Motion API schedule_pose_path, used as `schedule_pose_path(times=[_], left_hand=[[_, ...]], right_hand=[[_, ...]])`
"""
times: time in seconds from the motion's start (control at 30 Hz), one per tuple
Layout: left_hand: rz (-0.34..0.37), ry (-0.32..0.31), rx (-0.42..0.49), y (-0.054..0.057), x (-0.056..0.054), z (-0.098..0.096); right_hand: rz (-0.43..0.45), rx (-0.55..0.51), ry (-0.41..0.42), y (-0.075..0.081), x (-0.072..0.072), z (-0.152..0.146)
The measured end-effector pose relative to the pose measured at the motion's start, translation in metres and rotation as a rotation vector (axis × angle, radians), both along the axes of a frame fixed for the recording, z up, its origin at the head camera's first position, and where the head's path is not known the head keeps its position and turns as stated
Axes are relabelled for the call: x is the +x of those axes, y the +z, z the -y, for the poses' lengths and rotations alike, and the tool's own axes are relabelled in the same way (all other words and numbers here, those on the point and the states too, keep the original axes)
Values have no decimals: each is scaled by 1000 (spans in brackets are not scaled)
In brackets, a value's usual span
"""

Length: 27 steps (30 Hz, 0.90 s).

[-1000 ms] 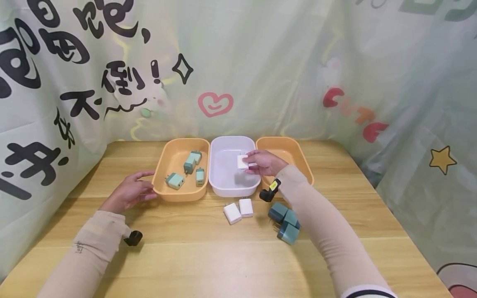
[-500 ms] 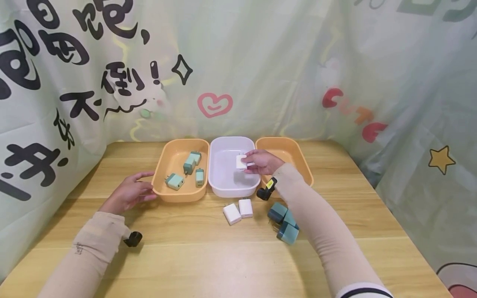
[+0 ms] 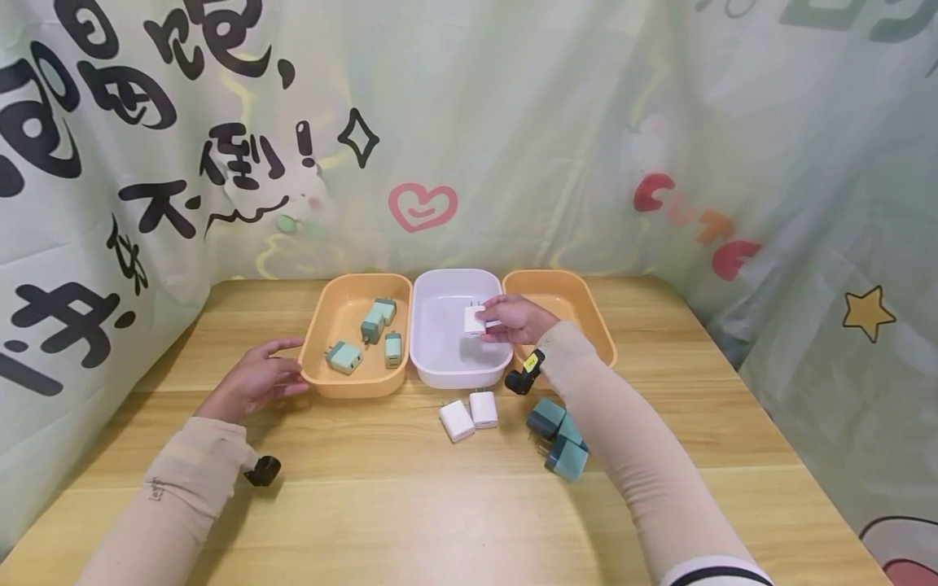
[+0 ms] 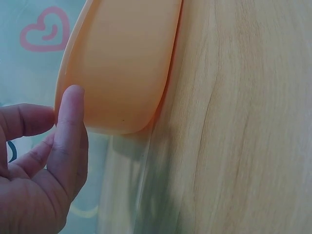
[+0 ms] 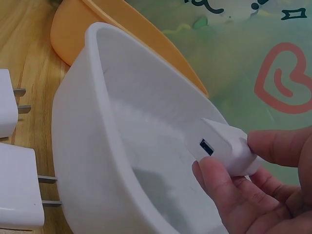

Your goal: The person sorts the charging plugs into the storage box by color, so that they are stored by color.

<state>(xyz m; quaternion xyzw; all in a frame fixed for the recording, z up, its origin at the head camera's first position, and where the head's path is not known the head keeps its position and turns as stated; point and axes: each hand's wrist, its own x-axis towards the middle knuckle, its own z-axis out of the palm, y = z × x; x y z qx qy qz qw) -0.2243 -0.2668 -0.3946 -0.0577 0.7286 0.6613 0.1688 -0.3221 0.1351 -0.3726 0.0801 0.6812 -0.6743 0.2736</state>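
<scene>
R hand (image 3: 519, 320) pinches white charger (image 5: 226, 144) over pale tray (image 5: 78, 131) beneath; if pinch slips, it'd prob. drop & bounce; L hand (image 3: 258, 378), fingers apart, touches orange tray (image 3: 355, 389).

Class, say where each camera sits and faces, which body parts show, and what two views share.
Head: on the head, facing forward and down at the table; left hand, right hand and sleeves show.
Left wrist: on that wrist, facing the left orange tray; left hand shows.
Right wrist: on that wrist, facing the white tray and USB charger; right hand shows.
Head and right wrist share that charger.
</scene>
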Motion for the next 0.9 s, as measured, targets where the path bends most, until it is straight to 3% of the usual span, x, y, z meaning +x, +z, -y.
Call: schedule_pose_path(times=[0.9], left_hand=[[-25, -9, -6, 3, 4, -4]], right_hand=[[-13, -42, 14, 7, 11, -4]])
